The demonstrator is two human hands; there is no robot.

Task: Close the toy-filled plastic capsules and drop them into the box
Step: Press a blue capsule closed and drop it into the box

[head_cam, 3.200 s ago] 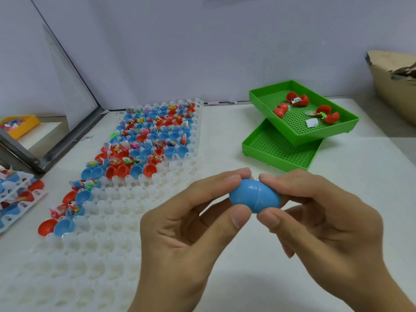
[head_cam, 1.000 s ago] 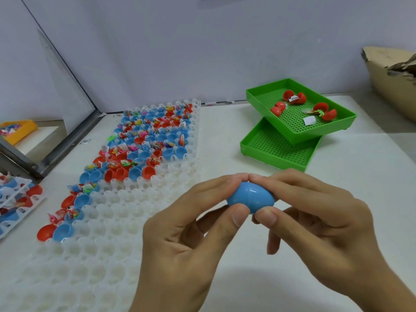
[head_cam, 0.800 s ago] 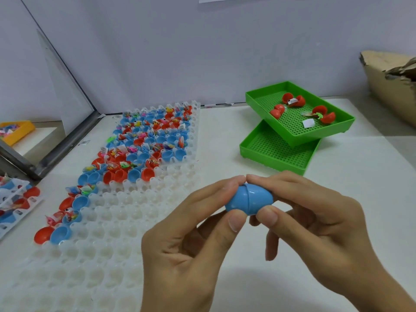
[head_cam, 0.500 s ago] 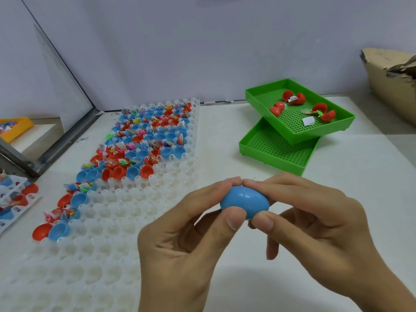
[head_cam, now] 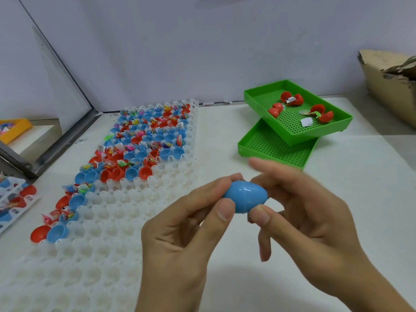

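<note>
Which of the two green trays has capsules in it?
The upper green tray, resting askew on the lower green tray. It holds open red capsules and paper slips; the visible part of the lower one shows none.

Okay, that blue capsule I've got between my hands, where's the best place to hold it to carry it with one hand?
Grip the blue capsule across its seam at the fat middle, thumb below and fingers above, coming from the right. It lies sideways with tapered, slippery ends, and the right hand already cups that end.
</note>
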